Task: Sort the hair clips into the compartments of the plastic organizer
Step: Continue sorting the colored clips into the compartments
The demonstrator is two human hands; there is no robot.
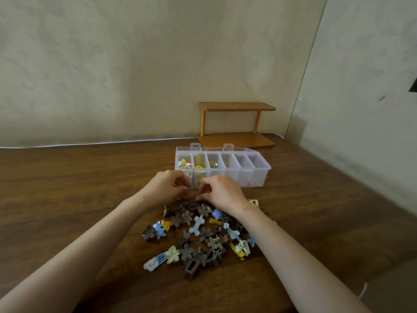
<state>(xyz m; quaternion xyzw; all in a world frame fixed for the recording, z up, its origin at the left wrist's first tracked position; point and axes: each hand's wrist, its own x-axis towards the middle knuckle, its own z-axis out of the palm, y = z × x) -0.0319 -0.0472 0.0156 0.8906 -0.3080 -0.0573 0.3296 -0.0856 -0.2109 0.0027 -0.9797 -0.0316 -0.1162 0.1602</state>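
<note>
Wooden counter (90, 177) bears a clear plastic organizer (255, 176) lying lengthwise left to right behind scattered hair clips (196, 225); left hand (167, 186) and right hand (222, 192) curl together, each grip's hold unclear.

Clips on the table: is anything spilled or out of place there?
Nothing looks broken or spilled. The clips lie in a loose heap on the table in front of the organizer, as unsorted clips would. One cream clip sits slightly apart from the heap, beside the right hand.
</note>
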